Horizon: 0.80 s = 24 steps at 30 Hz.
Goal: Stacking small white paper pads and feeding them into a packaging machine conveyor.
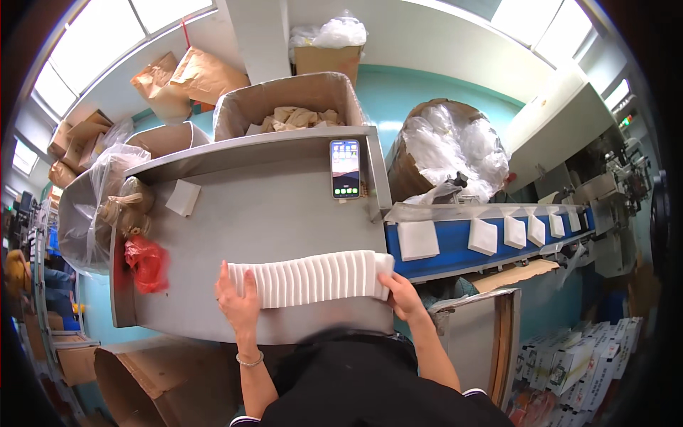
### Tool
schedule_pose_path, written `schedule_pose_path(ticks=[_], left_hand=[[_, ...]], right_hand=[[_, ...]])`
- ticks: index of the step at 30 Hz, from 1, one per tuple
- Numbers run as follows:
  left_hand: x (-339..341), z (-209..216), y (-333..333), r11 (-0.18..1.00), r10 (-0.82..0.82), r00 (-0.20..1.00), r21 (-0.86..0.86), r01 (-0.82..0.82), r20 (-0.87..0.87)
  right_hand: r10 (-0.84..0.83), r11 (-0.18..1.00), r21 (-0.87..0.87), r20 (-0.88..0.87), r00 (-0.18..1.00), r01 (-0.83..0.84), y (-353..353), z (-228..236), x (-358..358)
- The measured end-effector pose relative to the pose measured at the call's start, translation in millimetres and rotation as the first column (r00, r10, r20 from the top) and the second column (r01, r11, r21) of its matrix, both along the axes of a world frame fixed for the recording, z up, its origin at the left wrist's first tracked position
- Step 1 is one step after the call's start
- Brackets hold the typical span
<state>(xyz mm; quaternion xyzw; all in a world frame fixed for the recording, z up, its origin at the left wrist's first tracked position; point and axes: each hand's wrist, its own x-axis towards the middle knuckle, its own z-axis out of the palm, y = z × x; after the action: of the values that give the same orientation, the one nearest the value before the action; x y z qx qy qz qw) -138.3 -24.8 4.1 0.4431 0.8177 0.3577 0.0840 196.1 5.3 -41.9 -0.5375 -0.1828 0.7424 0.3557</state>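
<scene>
A long row of white folded tissue packs (313, 279) stands on edge, pressed face to face, along the near side of the grey metal work table (277, 206). At its left end my left hand (240, 302) grips the row, with the thumb on the near side and the fingers around the end. My right hand (404, 299) is closed on a white tissue pack (384, 274) at the right end, which leans slightly apart from the others. Part of its fingers is hidden behind that pack.
More white packs lie spaced along a blue conveyor belt (448, 262) at right. A phone (345, 169) lies at the table's far edge. One loose pack (183, 198) and a red plastic bag (146, 263) are at left. Cartons (288, 92) stand beyond the raised rim.
</scene>
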Motion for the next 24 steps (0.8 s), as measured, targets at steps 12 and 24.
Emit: schedule_pose_path(ticks=[12, 24], left_hand=[[-40, -26, 4, 0.991, 0.052, 0.775, 0.061, -0.115, 0.629], [-31, -23, 0, 0.999, 0.006, 0.463, 0.014, -0.04, 0.886]], right_hand=[[-0.021, 0.926, 0.352, 0.416, 0.909, -0.139, 7, 6, -15], [-0.319, 0.944, 0.102, 0.041, 0.947, 0.314, 4, -10, 19]])
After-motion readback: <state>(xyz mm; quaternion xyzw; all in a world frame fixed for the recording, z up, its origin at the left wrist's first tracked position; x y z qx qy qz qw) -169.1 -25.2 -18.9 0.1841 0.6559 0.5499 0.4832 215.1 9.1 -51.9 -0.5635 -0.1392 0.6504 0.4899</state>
